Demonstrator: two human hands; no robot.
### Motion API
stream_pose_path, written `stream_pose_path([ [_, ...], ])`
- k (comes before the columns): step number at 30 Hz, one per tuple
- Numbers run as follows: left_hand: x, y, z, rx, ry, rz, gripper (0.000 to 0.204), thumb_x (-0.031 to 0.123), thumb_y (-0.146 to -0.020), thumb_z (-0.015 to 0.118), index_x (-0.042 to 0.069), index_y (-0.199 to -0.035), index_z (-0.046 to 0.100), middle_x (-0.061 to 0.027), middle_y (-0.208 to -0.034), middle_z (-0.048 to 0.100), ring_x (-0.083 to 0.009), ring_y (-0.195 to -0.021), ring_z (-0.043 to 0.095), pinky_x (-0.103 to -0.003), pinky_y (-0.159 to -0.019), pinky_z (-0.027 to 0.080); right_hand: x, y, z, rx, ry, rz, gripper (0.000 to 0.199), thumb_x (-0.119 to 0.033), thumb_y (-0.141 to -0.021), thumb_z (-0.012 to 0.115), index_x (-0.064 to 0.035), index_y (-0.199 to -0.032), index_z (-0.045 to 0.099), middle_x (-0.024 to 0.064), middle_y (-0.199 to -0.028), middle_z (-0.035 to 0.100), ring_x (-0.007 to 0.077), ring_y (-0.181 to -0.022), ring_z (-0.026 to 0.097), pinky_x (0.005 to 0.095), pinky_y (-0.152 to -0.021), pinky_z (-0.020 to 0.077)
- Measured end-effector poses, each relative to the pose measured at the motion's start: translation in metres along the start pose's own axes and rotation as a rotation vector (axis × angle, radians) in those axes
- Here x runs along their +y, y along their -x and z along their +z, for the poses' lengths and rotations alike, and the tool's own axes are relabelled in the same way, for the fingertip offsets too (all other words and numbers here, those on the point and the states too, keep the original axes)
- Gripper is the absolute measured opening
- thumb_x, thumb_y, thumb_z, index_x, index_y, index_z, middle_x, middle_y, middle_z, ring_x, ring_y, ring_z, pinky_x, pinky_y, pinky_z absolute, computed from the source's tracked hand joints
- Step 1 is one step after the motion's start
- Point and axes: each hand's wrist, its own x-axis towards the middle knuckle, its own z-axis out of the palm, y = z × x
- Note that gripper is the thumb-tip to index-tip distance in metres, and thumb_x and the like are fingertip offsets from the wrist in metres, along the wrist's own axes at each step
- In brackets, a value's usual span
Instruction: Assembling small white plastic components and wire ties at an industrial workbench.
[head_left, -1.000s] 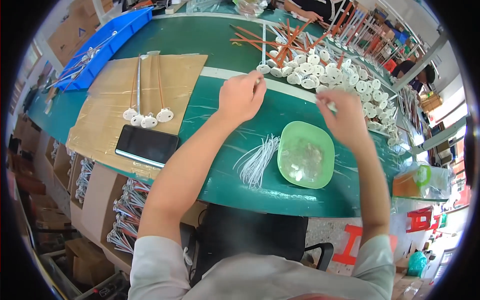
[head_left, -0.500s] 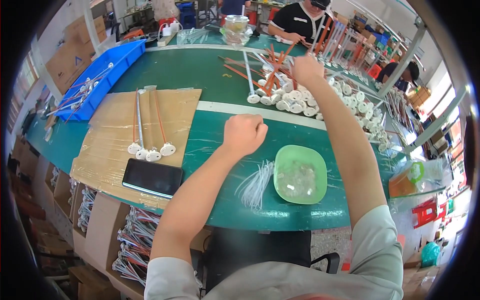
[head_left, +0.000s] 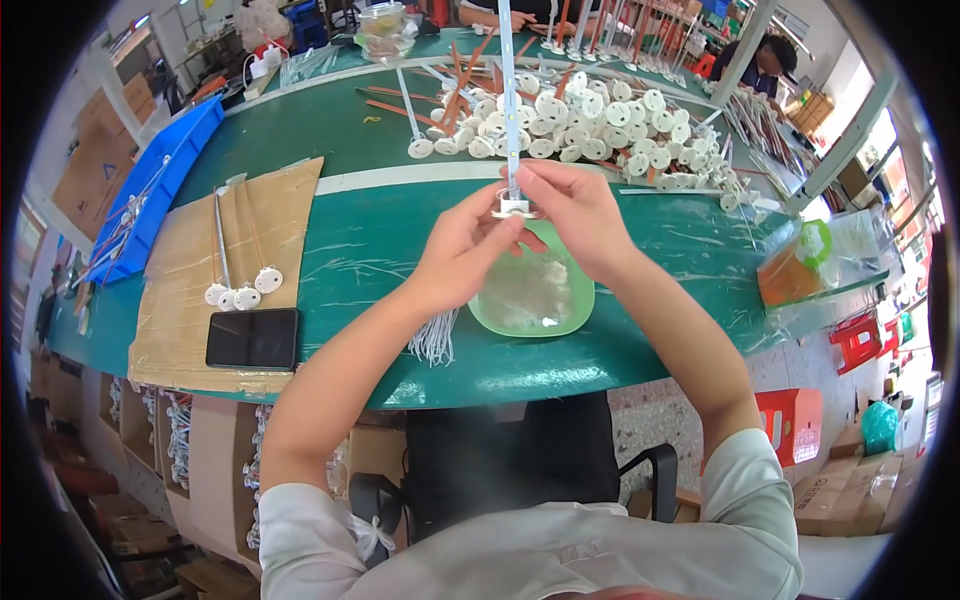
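Upright over the table, an LED light strip (head_left: 511, 110) with a white round base is held in both hands. My left hand (head_left: 465, 248) has its thumb and fingers closed on the base from the left. My right hand (head_left: 578, 212) pinches the strip just above that base. Behind and below my hands sits a light green bowl (head_left: 581, 306) holding small clear pieces too fine to make out. A bundle of thin white strands (head_left: 434, 338) lies at its left, partly hidden by my left forearm.
Beyond my hands spreads a pile of white round-based strips (head_left: 600, 115). Leftward, several similar pieces (head_left: 240, 296) and a black phone (head_left: 253, 338) lie on a cardboard sheet (head_left: 190, 340), beside a blue bin (head_left: 150, 200). A clear bag (head_left: 850, 255) hangs at the right edge; other people sit across.
My right hand has come back from the pile with an LED light strip. My left hand, formerly a loose fist, now grips its base. The view has shifted right.
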Motion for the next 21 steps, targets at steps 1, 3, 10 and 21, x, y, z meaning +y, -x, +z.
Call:
stream_pose_path([
  [1, -0.001, 0.0, -0.001, -0.002, -0.008, -0.008, 0.047, 0.015, -0.102, 0.055, 0.0, -0.145, 0.041, -0.0127, -0.119, 0.065, -0.0216, -0.107, 0.067, -0.031, -0.084, 0.053, 0.009, 0.005, 0.0, 0.001, -0.011, 0.0, 0.025, -0.014, -0.096, 0.065, 0.0019, -0.116, 0.07, 0.0062, -0.108, 0.069, 0.0148, -0.096, 0.065, 0.0291, -0.08, 0.0548],
  [3, -0.004, 0.0, 0.001, 0.082, 0.293, -0.136, 0.044, 0.014, -0.101, 0.057, 0.001, -0.142, 0.044, -0.0127, -0.118, 0.065, -0.0215, -0.108, 0.067, -0.032, -0.087, 0.052, 0.025, 0.016, 0.0, 0.312, 0.575, -0.644, 0.024, -0.009, -0.091, 0.07, 0.0018, -0.112, 0.07, 0.01, -0.104, 0.069, 0.0189, -0.098, 0.066, 0.0319, -0.079, 0.057],
  [10, -0.002, 0.012, 0.009, 0.036, 0.431, -0.128, 0.037, 0.003, -0.094, 0.066, 0.008, -0.125, 0.046, -0.0084, -0.111, 0.067, -0.0163, -0.102, 0.065, -0.032, -0.092, 0.05, 0.029, 0.017, -0.013, 0.127, 0.782, -1.253, 0.033, 0.004, -0.062, 0.08, -0.0011, -0.093, 0.072, 0.0095, -0.092, 0.07, 0.0263, -0.078, 0.07, 0.034, -0.068, 0.0602],
  [21, 0.006, 0.017, 0.009, -0.026, 0.288, -0.122, 0.046, 0.002, -0.089, 0.069, 0.006, -0.129, 0.046, -0.0072, -0.106, 0.067, -0.0118, -0.101, 0.064, -0.025, -0.087, 0.048, 0.029, 0.026, -0.018, 0.074, 0.766, -1.315, 0.029, 0.006, -0.064, 0.077, -0.0002, -0.091, 0.073, 0.0097, -0.092, 0.072, 0.0232, -0.074, 0.071, 0.0297, -0.062, 0.0608],
])
